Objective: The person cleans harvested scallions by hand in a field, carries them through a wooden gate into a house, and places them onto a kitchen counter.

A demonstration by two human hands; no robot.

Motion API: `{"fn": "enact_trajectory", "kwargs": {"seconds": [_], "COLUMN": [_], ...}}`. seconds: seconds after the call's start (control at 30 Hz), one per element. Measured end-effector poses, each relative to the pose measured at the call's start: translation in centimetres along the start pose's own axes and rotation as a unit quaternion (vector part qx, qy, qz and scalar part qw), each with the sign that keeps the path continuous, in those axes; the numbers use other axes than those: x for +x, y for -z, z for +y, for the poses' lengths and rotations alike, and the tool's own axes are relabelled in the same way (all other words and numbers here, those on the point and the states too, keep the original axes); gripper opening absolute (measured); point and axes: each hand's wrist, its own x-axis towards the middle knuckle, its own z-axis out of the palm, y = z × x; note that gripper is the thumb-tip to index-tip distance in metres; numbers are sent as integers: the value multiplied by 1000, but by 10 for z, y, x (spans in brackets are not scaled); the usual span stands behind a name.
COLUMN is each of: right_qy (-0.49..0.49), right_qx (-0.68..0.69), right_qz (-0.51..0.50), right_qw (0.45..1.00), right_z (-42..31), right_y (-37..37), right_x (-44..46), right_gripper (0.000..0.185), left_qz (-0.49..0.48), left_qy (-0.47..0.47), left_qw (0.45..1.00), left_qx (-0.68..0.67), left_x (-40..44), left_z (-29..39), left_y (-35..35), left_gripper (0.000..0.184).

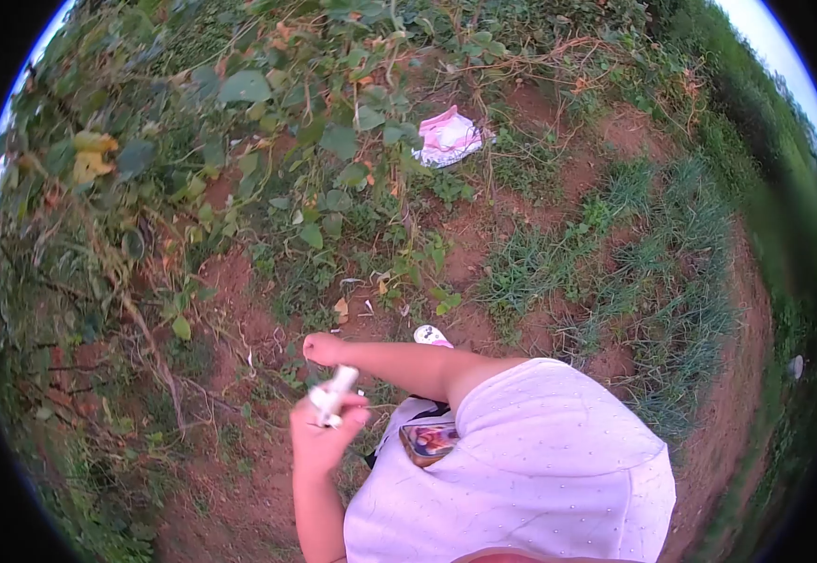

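Note:
My left hand [319, 432] is raised in front of my body, its fingers closed around pale, whitish elongated pieces [336, 394]. They are smeared by motion, so their kind does not show clearly. Just beyond it, my right hand [324, 348] reaches across to the left with the fingers curled in. Whatever may be inside that hand is hidden. Low stems and leaves [239, 375] lie to the left of both hands, over reddish soil.
Leafy vines [333, 141] fill the far and left side. A pink and white cloth or bag [450, 138] lies on the ground ahead. Thin green plants [643, 272] grow at right. A shoe [433, 335] shows below, and a picture-covered flat item [430, 443] sits at my shirt.

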Motion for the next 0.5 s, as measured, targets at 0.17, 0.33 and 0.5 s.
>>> {"fn": "enact_trajectory", "kwargs": {"seconds": [0.17, 0.33, 0.5], "right_qy": [-101, -123, -168], "right_qx": [28, 67, 94], "right_qz": [-104, -79, -58], "right_qw": [989, 987, 980], "right_z": [25, 50, 79], "right_y": [52, 105, 156], "right_x": [36, 63, 87], "right_gripper": [23, 27, 28], "left_qz": [-196, -231, -320], "left_qy": [-8, 60, 52], "left_qw": [981, 971, 945], "left_qx": [2, -6, -38], "left_x": [64, 128, 189], "left_z": [10, 5, 4], "left_y": [-35, -66, -79], "left_gripper": [14, 13, 18]}}
